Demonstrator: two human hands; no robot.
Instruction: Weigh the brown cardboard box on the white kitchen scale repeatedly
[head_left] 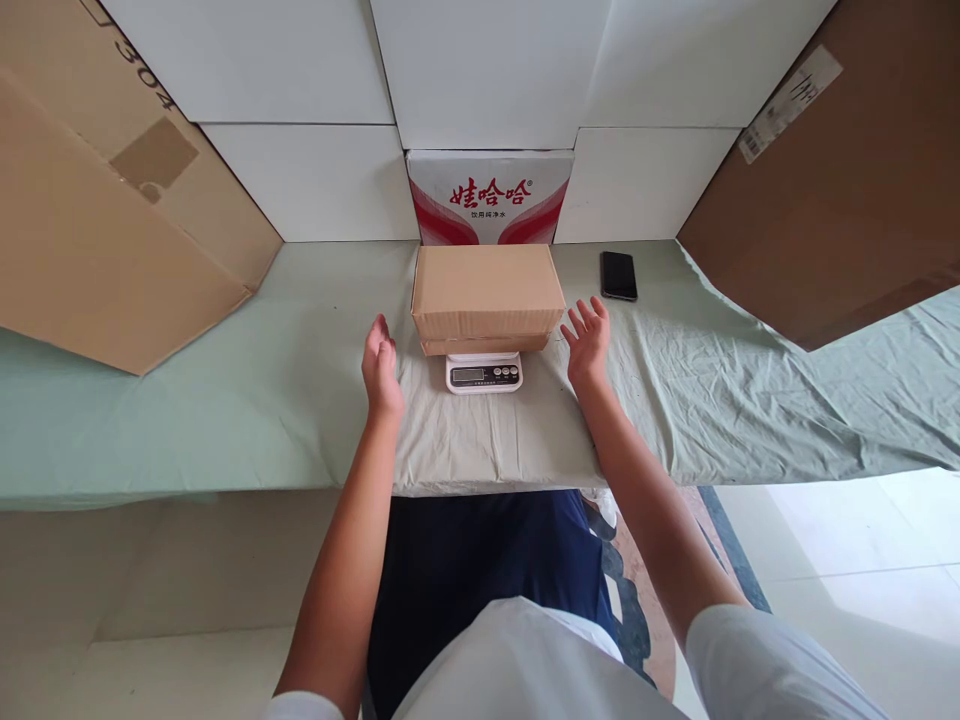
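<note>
Sitting squarely on a small white kitchen scale [484, 373] is a plain brown cardboard box [487, 296], and everything else is best placed against that box. It is overhanging the scale on both sides, so that only the scale's front strip with its display and buttons is showing beneath the box's near edge.

The left hand [381, 368] is hovering just off the box's left end, palm turned inward toward it, fingers spread loosely and holding nothing — a clear gap is showing between hand and cardboard. The right hand [587, 340] is hanging just off the box's right end in the same way, fingers fanned wide, empty, close to the corner but not touching it.

Under the scale, a pale green cloth [300, 400] is covering the table, wrinkling to the right of the box. Directly behind the box a white carton with red lettering [489, 197] is standing upright against a wall of white blocks [300, 180]. Beyond the box's far right corner, a black phone [619, 275] is lying flat on the cloth. Well off to the left and to the right of the box, two large brown cartons — left carton [112, 200] and right carton [840, 170] — are leaning in over the cloth.
</note>
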